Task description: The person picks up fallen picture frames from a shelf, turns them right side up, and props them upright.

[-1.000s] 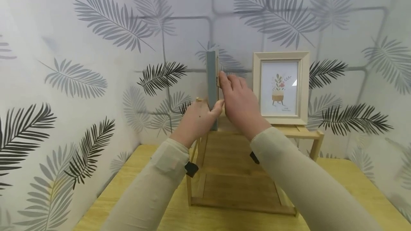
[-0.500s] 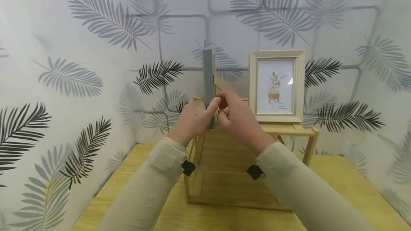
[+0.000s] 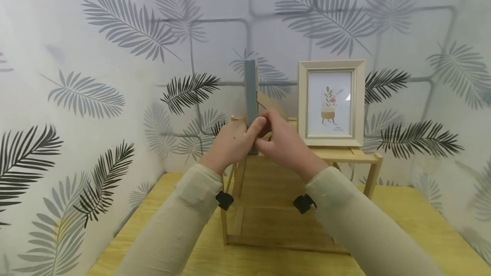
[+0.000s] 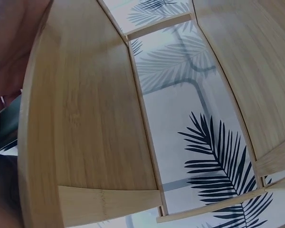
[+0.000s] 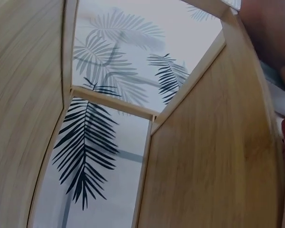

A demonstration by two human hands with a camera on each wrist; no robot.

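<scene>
A blue-grey picture frame point(image 3: 251, 88) stands upright on the wooden shelf rack point(image 3: 285, 178), edge-on in the head view. From its back a tan support flap point(image 3: 271, 102) sticks out to the right, with a thin dark cord between them. My left hand point(image 3: 230, 139) grips the frame low down, thumb on the near edge. Close against that thumb, my right hand point(image 3: 281, 139) has its fingers curled and its tips pinching at the frame's lower back; the exact spot is hidden. Both wrist views show mainly rack boards point(image 4: 95, 104), with the hands at the edges.
On the rack's top, to the right, stands a cream picture frame point(image 3: 331, 139) with a plant print. The rack sits on a yellow wooden table point(image 3: 402, 212). Behind it is a wall with leaf-patterned paper point(image 3: 126, 24).
My right hand has moved down from the blue-grey frame's back, and its fingers have curled in beside the left thumb. The tan flap now shows. My left hand keeps its grip.
</scene>
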